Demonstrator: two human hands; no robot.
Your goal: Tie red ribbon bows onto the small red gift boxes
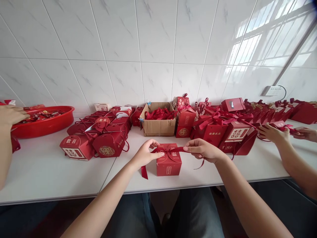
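A small red gift box point(168, 167) with gold print stands upright near the table's front edge. Across its top runs a dark red ribbon point(177, 149), crossed or knotted at the middle. My left hand point(148, 152) pinches the ribbon at the box's left side, and a loose tail hangs below it. To the right of the box, my right hand point(201, 149) grips the other end between thumb and fingers, drawing it nearly level. A thin tail dangles beneath that hand.
Behind the box stands a cardboard carton point(158, 128) of red ribbons. Red boxes point(109, 143) crowd the left, with more bow-tied boxes point(214, 134) at right. A red basin point(47, 124) holds wrapped sweets. Other people's hands point(274, 133) work at both sides.
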